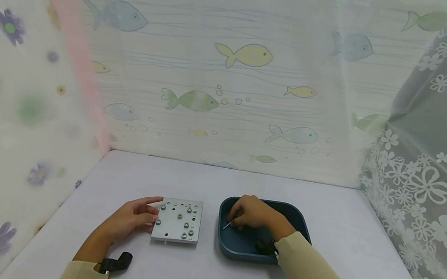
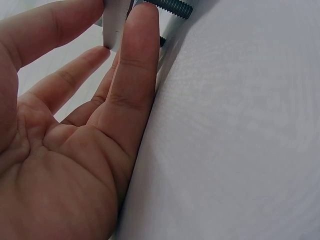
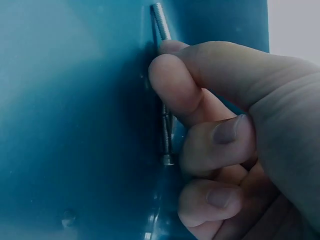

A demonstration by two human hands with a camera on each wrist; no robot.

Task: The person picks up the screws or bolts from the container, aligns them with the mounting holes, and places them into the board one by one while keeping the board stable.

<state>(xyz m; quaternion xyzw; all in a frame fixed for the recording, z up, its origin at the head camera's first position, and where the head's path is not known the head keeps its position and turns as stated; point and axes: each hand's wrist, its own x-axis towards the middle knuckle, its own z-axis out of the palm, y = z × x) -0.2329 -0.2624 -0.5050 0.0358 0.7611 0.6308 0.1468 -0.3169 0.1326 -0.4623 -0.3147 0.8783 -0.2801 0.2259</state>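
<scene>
In the head view, a square silver metal plate (image 1: 170, 234) with holes and several socket-head bolts lies on the white table. My left hand (image 1: 134, 217) is at its left side, index fingertip at the far corner and thumb at the edge. The left wrist view shows those fingers fairly straight against the plate's edge, beside a dark threaded bolt (image 2: 175, 8) projecting beneath it. My right hand (image 1: 254, 212) is inside a dark blue tray (image 1: 233, 255) and pinches a slim silver screw (image 3: 161, 21). Its threaded end pokes out past the fingertips; a screw head (image 3: 168, 160) shows below them.
The tray stands right of the plate on the white table (image 1: 172, 274). A fish-print curtain (image 1: 238, 89) hangs behind, a flower-print sheet (image 1: 17, 131) at left and a lace-patterned sheet (image 1: 425, 185) at right. Each wrist carries a black camera (image 1: 117, 263).
</scene>
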